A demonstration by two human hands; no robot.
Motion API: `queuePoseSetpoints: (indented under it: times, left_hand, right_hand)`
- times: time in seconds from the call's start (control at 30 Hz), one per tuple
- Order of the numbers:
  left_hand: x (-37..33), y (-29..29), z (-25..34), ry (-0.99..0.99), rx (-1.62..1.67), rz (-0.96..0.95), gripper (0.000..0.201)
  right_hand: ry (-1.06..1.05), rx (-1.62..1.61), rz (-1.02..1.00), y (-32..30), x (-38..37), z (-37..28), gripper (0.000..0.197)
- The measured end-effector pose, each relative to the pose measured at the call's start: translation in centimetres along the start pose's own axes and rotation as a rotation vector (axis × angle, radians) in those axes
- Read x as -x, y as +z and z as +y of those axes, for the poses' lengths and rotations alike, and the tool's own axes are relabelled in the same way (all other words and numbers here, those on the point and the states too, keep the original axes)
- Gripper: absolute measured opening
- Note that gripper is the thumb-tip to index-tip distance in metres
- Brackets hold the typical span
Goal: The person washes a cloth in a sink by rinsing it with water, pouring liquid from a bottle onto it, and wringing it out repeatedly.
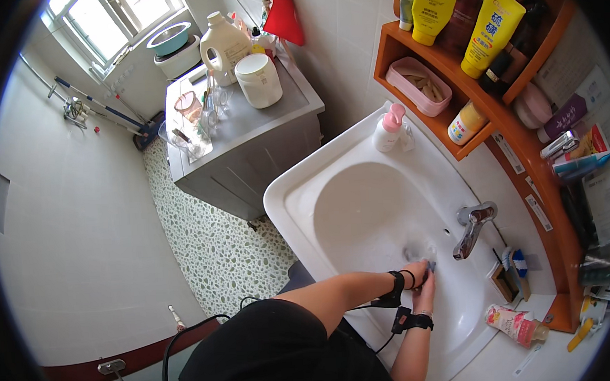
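Black cloth sleeve (258,345) lies nearest; right of frame centre, a small blue-grey item (431,266) sits just right of bare left hand (415,273), above right hand (425,292); finger grip and axis I can't tell.

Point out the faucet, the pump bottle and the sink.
Faucet (471,235): head view, on its chrome spout.
Pump bottle (386,138): head view, on its white body.
Sink (358,208): head view, bare bowl.

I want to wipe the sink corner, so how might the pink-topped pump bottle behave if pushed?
Pushed at its tall pink pump head, the white bottle would probably tip. Being rounded, it might roll once toppled. It could also slide, since the sink rim beneath looks glossy.
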State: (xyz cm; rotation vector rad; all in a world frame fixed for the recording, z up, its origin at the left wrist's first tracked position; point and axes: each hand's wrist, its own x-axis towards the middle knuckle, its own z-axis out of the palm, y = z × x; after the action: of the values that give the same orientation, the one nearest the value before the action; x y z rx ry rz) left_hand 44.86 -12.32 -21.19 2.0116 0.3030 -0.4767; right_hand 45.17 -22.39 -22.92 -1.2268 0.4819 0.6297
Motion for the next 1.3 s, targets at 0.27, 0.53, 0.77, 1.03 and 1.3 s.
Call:
queuePoseSetpoints:
  times: [0.27, 0.53, 0.77, 1.03, 1.3]
  left_hand:
    - [5.3, -2.7, 7.1, 0.266, 0.003, 0.109, 0.023]
    - [1.1, -4.5, 3.2, 0.467, -0.375, 0.155, 0.032]
    - [-1.0, -7.5, 1.4, 0.123, -0.294, 0.295, 0.043]
    - [0.3, -2.5, -2.6, 0.043, -0.628, 0.271, 0.068]
    - [-0.6, -0.1, 0.4, 0.088, 0.111, 0.031, 0.023]
  right_hand:
    - [0.055, -0.489, -0.197, 0.3, 1.8, -1.2, 0.026]
    - [0.11, -0.61, -0.042, 3.8, 1.5, -1.4, 0.028]
    - [0.039, -0.104, 0.053, 1.8, 3.3, -2.8, 0.042]
    - [0.104, 0.031, 0.181, 1.2, 3.1, -1.5, 0.052]
    - [0.23, -0.52, -0.035, -1.4, 1.6, -1.5, 0.044]
